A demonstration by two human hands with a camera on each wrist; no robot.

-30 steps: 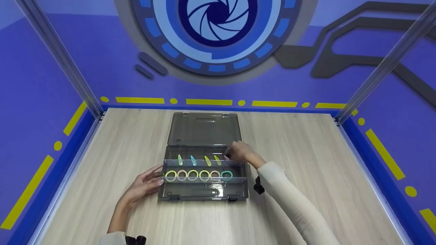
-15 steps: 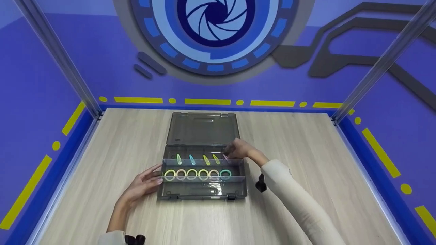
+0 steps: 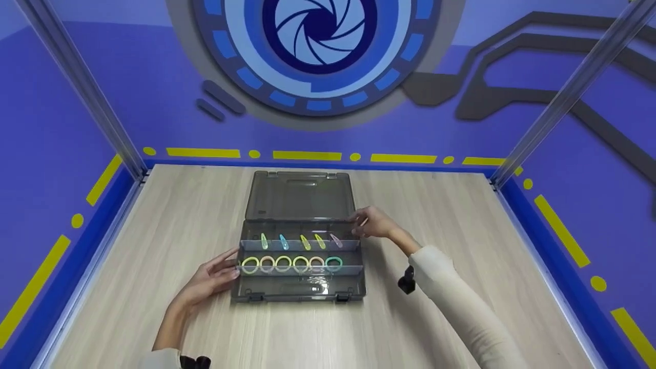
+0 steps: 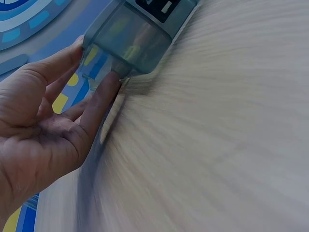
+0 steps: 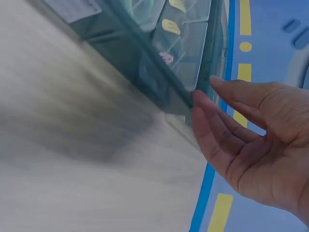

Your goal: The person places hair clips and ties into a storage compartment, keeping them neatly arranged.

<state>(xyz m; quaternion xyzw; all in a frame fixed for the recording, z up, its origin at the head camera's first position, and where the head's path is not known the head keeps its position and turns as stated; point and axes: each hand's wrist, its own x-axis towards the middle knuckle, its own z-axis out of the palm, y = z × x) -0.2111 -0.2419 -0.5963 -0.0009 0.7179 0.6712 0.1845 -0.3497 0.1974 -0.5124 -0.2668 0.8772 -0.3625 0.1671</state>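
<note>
A smoky see-through plastic storage box (image 3: 284, 287) lies with its lid folded back. Several snap hair clips stand in a row along its rear divider, a pink one (image 3: 335, 240) farthest right. The middle compartment holds a row of ring-shaped hair ties (image 3: 283, 264) in yellow, pink and green. My left hand (image 3: 205, 279) touches the box's left side with extended fingers. At the rear right corner, my right hand (image 3: 378, 223) has its fingertips right at the wall, fingers relaxed; in the right wrist view the pink clip (image 5: 166, 58) sits inside, away from those fingers (image 5: 207, 128).
The opened lid (image 3: 300, 197) reaches toward the back of the wooden table (image 3: 435, 205). Blue printed panels (image 3: 410, 133) and metal posts (image 3: 558, 123) enclose the table at the back and sides.
My right hand has let go of the pink clip and drawn back to the right, over the box's side. The clip stays at the divider. My left hand keeps its place against the box.
</note>
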